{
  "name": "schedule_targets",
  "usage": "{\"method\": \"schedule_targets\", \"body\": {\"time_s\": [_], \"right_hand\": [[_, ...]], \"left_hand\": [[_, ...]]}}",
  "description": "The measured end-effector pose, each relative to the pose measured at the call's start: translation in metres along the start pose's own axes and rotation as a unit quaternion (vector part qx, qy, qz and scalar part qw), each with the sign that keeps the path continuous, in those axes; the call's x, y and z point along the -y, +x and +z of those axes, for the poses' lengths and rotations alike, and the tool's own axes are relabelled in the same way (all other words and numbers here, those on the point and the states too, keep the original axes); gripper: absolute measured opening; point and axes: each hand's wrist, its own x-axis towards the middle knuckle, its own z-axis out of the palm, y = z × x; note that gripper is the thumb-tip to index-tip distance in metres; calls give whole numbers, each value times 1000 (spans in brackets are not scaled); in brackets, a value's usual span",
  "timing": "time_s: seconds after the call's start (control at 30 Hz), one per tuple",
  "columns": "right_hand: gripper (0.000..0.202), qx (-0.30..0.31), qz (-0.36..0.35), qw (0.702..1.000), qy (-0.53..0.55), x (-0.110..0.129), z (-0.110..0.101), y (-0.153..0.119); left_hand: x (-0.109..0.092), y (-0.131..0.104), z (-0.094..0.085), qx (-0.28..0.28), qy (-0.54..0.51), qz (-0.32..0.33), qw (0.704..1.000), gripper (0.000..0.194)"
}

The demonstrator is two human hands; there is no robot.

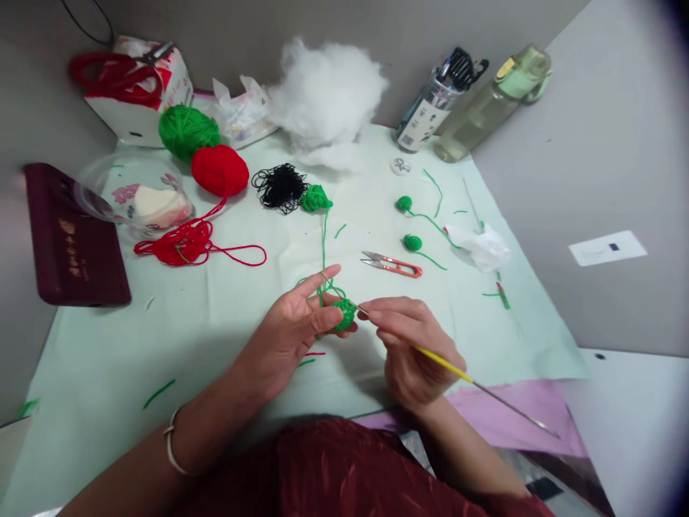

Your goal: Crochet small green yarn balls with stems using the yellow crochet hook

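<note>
Two seemingly done, one unfinished

Held in left hand (296,323) above cloth (215,316): green crocheted piece (344,314), yarn (324,240) attached. Gripped in right hand (417,341): crochet hook (441,361), tip at the piece. Beyond, apparently complete: nearer green ball (413,243), farther green ball (403,204).

Tabletop (215,309) layout

Back left corner: box (123,123), scissors (138,72) on it. Back edge: stuffing (329,97) at centre, pen cup (423,118) and bottle (476,118) toward right corner. Left edge: case (75,251). Toward front edge: crocheted piece (344,314) in left hand (288,330), hook (444,363) in right hand (417,348); snips (395,266) behind.
</note>
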Motion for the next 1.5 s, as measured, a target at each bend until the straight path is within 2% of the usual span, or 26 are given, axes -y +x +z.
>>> {"method": "schedule_targets", "body": {"time_s": [0.1, 0.23, 0.33, 0.43, 0.5, 0.57, 0.77, 1.0, 1.1, 1.2, 1.3, 1.4, 1.5], "right_hand": [[25, 7, 32, 999, 18, 2, -2, 5], [18, -25, 111, 990, 89, 2, -7, 9], [14, -42, 196, 966, 162, 0, -11, 14], [13, -44, 282, 929, 234, 0, -12, 18], [13, -39, 312, 910, 269, 0, -8, 19], [12, -36, 304, 911, 275, 0, -2, 16], [15, -51, 231, 947, 215, -2, 13, 8], [15, -7, 225, 946, 232, -3, 8, 9], [18, 42, 187, 964, 186, 0, 4, 12], [28, 56, 117, 987, 95, 1, 2, 17], [34, 33, 72, 996, 52, -1, 3, 21], [31, 15, 82, 995, 52, -3, 4, 22], [26, 35, 134, 985, 107, -3, 4, 20]], "left_hand": [[-2, 0, -1, 2, 0, 4, 1000, 101], [-3, 0, -2, 6, 15, 10, 1000, 84], [-4, 1, -3, 8, 30, 17, 999, 73], [-3, 3, -4, 10, 38, 20, 999, 67], [-1, 5, -5, 12, 44, 25, 999, 65], [2, 6, -6, 17, 50, 34, 998, 62], [9, 6, -8, 18, 57, 45, 997, 58], [1, 3, -8, -22, 89, 64, 994, 102], [-3, 3, -9, -27, 84, 62, 994, 110], [-3, 4, -9, -22, 79, 57, 995, 108], [2, 4, -9, -15, 81, 48, 995, 94], [4, 3, -8, -12, 84, 39, 996, 88], [0, 2, -9, -3, 80, 28, 996, 95]]}}
